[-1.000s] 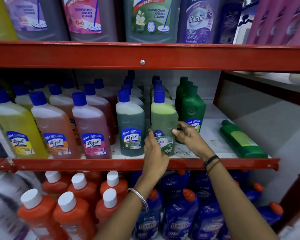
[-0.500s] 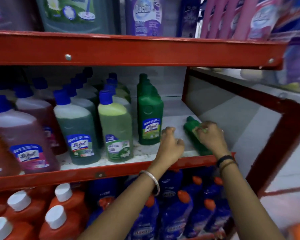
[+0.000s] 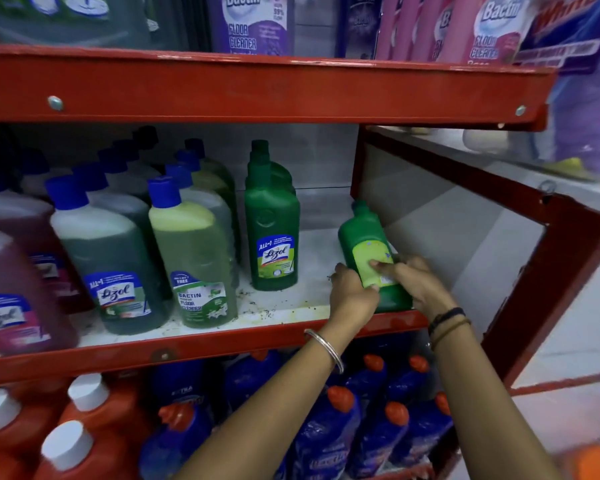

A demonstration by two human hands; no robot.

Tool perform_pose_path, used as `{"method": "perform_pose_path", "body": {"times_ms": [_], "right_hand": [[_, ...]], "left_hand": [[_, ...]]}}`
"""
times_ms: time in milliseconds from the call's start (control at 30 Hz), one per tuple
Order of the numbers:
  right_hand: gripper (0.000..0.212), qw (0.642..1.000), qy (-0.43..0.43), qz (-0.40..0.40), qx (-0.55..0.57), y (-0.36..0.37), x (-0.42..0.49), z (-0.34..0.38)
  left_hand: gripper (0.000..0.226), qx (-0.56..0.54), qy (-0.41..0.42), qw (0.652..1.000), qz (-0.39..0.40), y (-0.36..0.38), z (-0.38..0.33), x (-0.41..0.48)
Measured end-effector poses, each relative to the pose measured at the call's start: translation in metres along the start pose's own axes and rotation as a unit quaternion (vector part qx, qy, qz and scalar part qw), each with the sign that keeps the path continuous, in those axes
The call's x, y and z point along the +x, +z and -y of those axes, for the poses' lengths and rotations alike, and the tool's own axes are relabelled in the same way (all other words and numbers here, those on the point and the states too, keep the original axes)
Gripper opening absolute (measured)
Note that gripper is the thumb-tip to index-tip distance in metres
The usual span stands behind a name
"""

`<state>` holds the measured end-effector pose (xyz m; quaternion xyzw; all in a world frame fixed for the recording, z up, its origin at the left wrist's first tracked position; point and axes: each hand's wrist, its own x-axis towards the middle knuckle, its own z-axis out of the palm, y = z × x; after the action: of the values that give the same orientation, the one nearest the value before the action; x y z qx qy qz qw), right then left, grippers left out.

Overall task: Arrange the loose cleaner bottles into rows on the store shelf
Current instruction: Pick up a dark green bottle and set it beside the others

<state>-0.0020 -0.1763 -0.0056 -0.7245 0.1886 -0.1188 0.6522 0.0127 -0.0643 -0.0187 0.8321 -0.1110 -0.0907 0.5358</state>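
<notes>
The loose green bottle (image 3: 371,251) is right of the centre of the frame, on the right part of the middle shelf (image 3: 201,337), and it is tilted: its cap points up and to the left, its base is low near the front lip, and its pale label faces the camera. Both hands are closed on its lower half, the left hand (image 3: 352,294) on the left side and the right hand (image 3: 414,284) on the right side with fingers over the label. I judge that the base can slide on the smooth plastic, because the grip is low and the heavy upper part leans away; then the bottle may drop over the red lip onto the blue bottles (image 3: 378,434) on the shelf below. Just to the left stands the upright green row (image 3: 272,230), apart from the held bottle; if the bottle is swung too quickly, its shoulder may knock the front one into the yellow-green Bactin bottle (image 3: 194,265). The shelf floor shows dark specks and a stain near the lip, so the base may not sit flat. Whether the cap is tight I cannot tell.
</notes>
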Motion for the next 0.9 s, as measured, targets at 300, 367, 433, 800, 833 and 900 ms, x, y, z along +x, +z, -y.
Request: {"method": "perform_pose_path", "body": {"times_ms": [300, 367, 433, 800, 833, 900], "right_hand": [[0.058, 0.985, -0.142, 0.099, 0.023, 0.06, -0.037, 0.021], [0.058, 0.98, -0.153, 0.127, 0.015, 0.078, -0.043, 0.024], [0.059, 0.978, -0.158, 0.134, 0.01, 0.095, -0.046, 0.021], [0.044, 0.974, -0.22, 0.01, -0.045, 0.125, -0.054, -0.007], [0.039, 0.972, -0.229, 0.0, -0.055, 0.125, -0.056, -0.008], [0.031, 0.97, -0.234, -0.003, -0.072, 0.125, -0.059, -0.01]], "left_hand": [[0.08, 0.068, 0.139, 0.98, -0.126, -0.069, 0.032, -0.043], [0.081, 0.09, 0.142, 0.975, -0.147, -0.084, 0.041, -0.046], [0.08, 0.115, 0.137, 0.97, -0.162, -0.099, 0.049, -0.05], [0.059, 0.159, 0.15, 0.96, -0.175, -0.12, 0.069, -0.057], [0.055, 0.159, 0.151, 0.959, -0.177, -0.12, 0.068, -0.059], [0.05, 0.142, 0.158, 0.96, -0.182, -0.116, 0.067, -0.062]]}}
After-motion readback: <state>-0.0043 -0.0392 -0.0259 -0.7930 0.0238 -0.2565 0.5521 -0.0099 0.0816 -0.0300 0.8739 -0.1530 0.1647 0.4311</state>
